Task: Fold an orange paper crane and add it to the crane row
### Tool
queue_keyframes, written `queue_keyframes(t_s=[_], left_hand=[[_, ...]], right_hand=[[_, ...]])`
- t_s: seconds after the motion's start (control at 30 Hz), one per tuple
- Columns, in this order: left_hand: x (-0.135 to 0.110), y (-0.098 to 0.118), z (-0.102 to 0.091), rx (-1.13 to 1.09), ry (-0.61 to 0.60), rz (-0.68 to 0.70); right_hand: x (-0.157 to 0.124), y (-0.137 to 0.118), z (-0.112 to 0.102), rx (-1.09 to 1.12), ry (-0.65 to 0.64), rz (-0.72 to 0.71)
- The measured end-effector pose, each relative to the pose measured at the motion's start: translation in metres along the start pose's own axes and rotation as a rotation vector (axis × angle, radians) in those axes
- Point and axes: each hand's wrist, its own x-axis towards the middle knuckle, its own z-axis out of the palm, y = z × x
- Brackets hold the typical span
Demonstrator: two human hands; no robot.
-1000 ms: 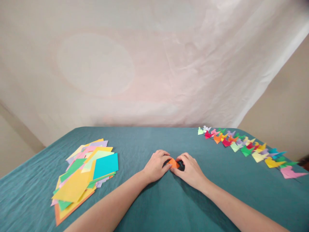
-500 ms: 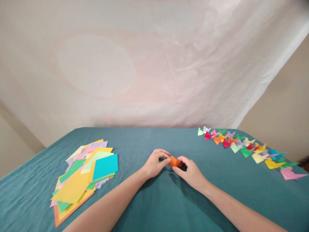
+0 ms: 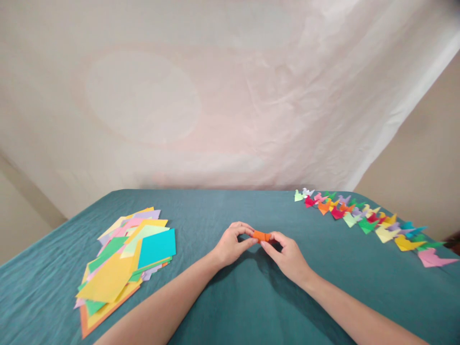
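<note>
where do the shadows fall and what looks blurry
Head view: soft shadows lie on the cloth below the left hand and right hand; also head view: fine creases on the orange paper are hard to make out, and the backdrop looks hazy.

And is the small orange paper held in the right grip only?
No, the left grip and the right grip both pinch the small orange paper, one at each side.
</note>
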Motion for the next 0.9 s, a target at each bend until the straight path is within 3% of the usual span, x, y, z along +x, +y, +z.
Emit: queue_keyframes(t_s=[0.47,0.9], left_hand=[[-0.001,0.000,0.001,-0.003,0.000,-0.026],[0.001,0.004,-0.002,-0.045,-0.044,-0.055]], right_hand=[[-0.001,0.001,0.002,-0.176,-0.004,-0.033],[-0.001,-0.010,-0.005,-0.030,0.047,-0.111]])
